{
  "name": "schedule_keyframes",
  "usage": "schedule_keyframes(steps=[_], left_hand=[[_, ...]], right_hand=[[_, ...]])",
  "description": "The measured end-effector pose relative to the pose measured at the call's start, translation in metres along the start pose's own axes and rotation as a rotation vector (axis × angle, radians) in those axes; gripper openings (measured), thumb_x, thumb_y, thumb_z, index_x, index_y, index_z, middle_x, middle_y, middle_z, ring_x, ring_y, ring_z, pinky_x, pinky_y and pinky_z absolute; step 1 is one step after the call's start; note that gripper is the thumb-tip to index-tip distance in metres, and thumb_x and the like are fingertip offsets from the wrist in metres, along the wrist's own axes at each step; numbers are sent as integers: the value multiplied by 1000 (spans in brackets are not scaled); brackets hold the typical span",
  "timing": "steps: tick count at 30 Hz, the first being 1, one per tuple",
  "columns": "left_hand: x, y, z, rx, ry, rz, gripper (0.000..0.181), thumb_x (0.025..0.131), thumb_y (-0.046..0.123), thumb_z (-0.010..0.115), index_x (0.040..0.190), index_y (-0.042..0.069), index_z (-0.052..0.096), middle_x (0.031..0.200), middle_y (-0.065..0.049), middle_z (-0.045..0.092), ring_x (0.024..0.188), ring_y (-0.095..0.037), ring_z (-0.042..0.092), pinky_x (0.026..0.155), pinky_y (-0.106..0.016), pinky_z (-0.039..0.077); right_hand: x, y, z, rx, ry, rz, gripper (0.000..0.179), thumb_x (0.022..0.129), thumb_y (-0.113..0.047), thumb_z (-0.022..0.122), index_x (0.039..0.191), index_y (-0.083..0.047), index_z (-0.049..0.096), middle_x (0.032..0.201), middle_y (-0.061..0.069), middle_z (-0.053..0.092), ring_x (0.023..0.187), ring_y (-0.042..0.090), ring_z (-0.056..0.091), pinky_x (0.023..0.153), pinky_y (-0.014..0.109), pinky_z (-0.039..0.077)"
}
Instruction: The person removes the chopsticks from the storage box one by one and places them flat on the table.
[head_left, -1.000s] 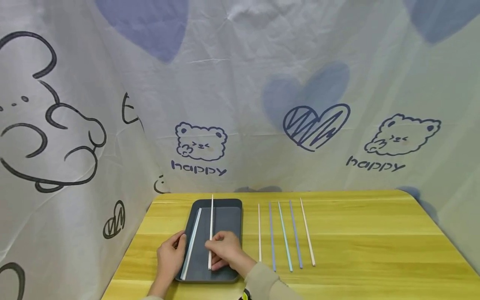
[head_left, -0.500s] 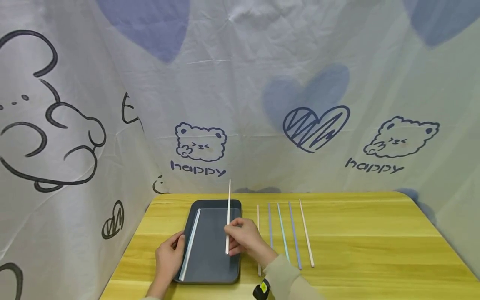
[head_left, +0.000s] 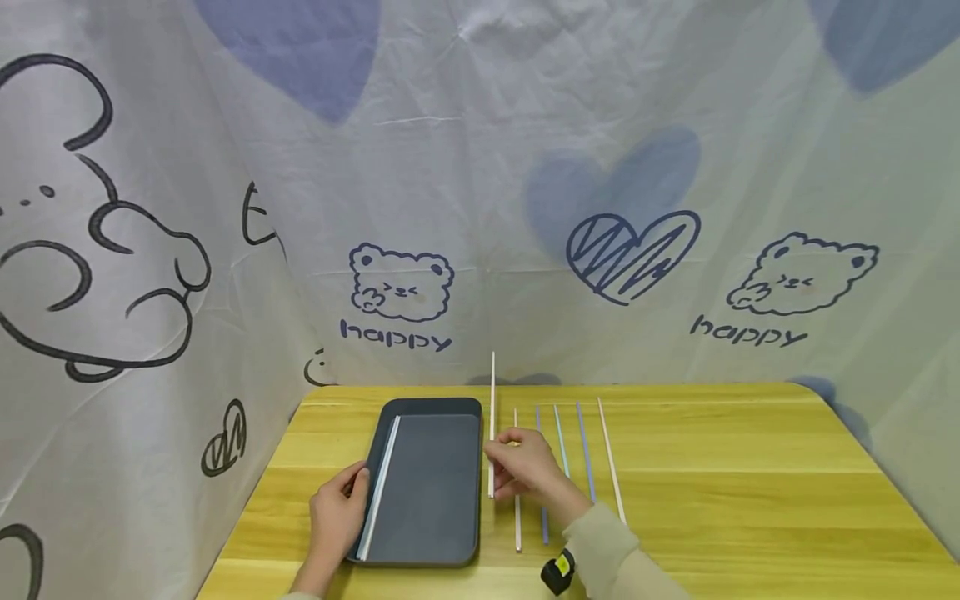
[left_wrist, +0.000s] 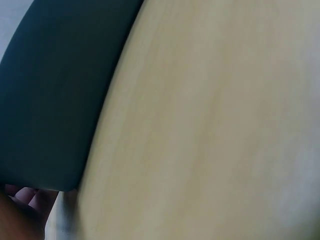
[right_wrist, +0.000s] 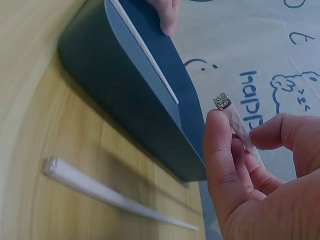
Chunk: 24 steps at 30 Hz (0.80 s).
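Observation:
My right hand [head_left: 528, 462] pinches a pale pinkish chopstick [head_left: 492, 400] near its thick end, just off the tray's right side; its thin end points up and away. In the right wrist view the chopstick's square, glittery end [right_wrist: 222, 101] shows by the fingers. The dark grey tray [head_left: 431, 550] lies on the table, and my left hand [head_left: 337, 508] grips its left rim. Inside the tray, whitish-blue chopsticks [head_left: 380, 487] lie together along the left wall. Beneath the right hand, a pale pink chopstick [head_left: 517, 525] lies on the table.
Right of the tray, more chopsticks lie in a row: a purple one [head_left: 544, 525], a light blue one [head_left: 561, 437], another purple one [head_left: 585, 442] and a pink one [head_left: 610, 462]. My right forearm covers parts of them. A printed cloth [head_left: 495, 208] hangs behind the wooden table [head_left: 750, 500].
My right hand has lifted the pale chopstick from over the tray and carried it right, past the tray's right rim. The left hand has stayed at the left rim.

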<state>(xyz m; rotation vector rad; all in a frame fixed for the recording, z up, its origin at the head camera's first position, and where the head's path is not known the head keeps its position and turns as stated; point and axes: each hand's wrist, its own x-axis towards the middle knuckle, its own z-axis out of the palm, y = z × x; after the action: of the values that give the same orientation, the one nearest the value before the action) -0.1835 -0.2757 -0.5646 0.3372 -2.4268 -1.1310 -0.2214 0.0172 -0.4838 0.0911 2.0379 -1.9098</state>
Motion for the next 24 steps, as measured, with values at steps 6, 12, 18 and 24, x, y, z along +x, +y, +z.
schedule_keyframes(steps=[6,12,18,24], left_hand=[[0,0,0,-4,5,-1,25,102,14,68,121,0,78,110,-21,80,95,-28,77,74,-23,58],[0,0,0,-10,2,-1,25,103,14,68,121,0,78,110,-21,80,95,-29,77,75,-24,59],[1,-1,1,-4,5,-4,26,103,15,68,122,1,78,110,-20,80,95,-28,77,75,-25,59],[1,-2,0,-12,-3,-3,26,103,14,67,122,0,78,110,-21,80,93,-28,77,73,-23,58]], right_hand=[[1,8,-11,-11,33,5,15,83,-11,63,96,-4,65,64,4,60,48,13,58,46,30,56],[-4,15,-31,-27,70,-7,13,84,-10,63,95,-2,66,63,5,61,47,14,58,46,30,56],[-9,21,-55,-36,131,-1,15,86,-10,63,98,-1,67,62,5,61,47,14,58,46,30,56],[-12,25,-74,-42,167,9,16,88,-8,63,100,0,66,62,6,61,47,14,59,46,30,56]])
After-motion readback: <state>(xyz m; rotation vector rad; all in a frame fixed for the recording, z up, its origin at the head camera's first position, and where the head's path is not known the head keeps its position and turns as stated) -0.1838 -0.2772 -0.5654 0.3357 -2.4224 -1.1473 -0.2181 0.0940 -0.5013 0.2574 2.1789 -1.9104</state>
